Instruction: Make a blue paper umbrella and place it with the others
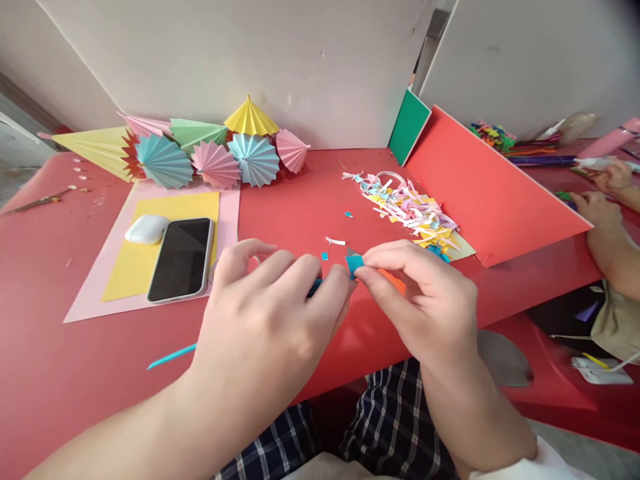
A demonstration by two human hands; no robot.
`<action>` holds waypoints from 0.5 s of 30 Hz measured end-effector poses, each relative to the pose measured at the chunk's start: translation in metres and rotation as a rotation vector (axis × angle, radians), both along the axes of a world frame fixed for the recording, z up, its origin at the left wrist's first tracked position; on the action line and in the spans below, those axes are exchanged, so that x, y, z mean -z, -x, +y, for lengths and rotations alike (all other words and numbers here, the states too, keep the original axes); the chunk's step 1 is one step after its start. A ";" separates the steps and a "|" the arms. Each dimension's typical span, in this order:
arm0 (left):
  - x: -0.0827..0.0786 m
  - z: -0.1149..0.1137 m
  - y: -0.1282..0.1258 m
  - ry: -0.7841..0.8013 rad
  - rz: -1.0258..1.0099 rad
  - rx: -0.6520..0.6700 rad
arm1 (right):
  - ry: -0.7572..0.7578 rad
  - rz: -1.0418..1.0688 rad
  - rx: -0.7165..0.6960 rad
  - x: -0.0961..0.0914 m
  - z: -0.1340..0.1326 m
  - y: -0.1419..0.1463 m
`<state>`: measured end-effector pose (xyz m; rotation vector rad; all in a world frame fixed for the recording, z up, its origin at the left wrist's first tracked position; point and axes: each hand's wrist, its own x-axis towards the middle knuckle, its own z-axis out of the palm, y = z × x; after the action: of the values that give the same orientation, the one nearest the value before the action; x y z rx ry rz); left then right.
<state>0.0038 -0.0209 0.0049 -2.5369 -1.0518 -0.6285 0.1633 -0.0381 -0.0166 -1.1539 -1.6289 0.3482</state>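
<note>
My right hand point(425, 300) pinches a small bright blue piece of paper point(355, 265) between thumb and forefinger. A small grey pointed tip point(351, 253) shows just behind that paper; what it belongs to is hidden. Close by on the left, my left hand point(270, 307) is closed, its forefinger reaching to the paper's edge. Something dark blue point(314, 288) shows between its fingers, too covered to name. A thin turquoise strip point(173, 357) sticks out from beneath that hand's wrist side. On the red table lie a tiny blue paper square point(325, 256) and a white paper sliver point(335, 241).
Folded paper umbrellas point(240, 157) stand along the wall. A phone point(180, 260) and white earbud case point(147, 229) rest on yellow and pink sheets. Right of centre is a heap of paper scraps point(410, 210), beside a leaning red board point(500, 193). Another person's hands point(600, 207) are at far right.
</note>
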 end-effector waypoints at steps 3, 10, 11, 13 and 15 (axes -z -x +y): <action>-0.001 0.001 0.000 0.043 -0.006 0.006 | -0.089 -0.048 0.023 0.000 -0.001 0.002; 0.002 -0.004 0.002 -0.048 0.008 0.036 | 0.021 -0.046 0.115 -0.002 -0.005 0.004; 0.003 -0.004 0.002 -0.061 0.010 0.035 | 0.036 -0.040 0.121 -0.002 -0.005 0.004; 0.003 -0.005 0.001 -0.079 0.018 0.033 | 0.055 -0.038 0.127 -0.002 -0.006 0.004; 0.004 -0.006 0.000 -0.090 0.025 0.030 | 0.077 -0.041 0.123 -0.002 -0.006 0.004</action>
<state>0.0041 -0.0267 0.0012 -2.4802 -0.9572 -0.6354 0.1592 -0.0438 -0.0143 -1.3205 -1.5834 0.3113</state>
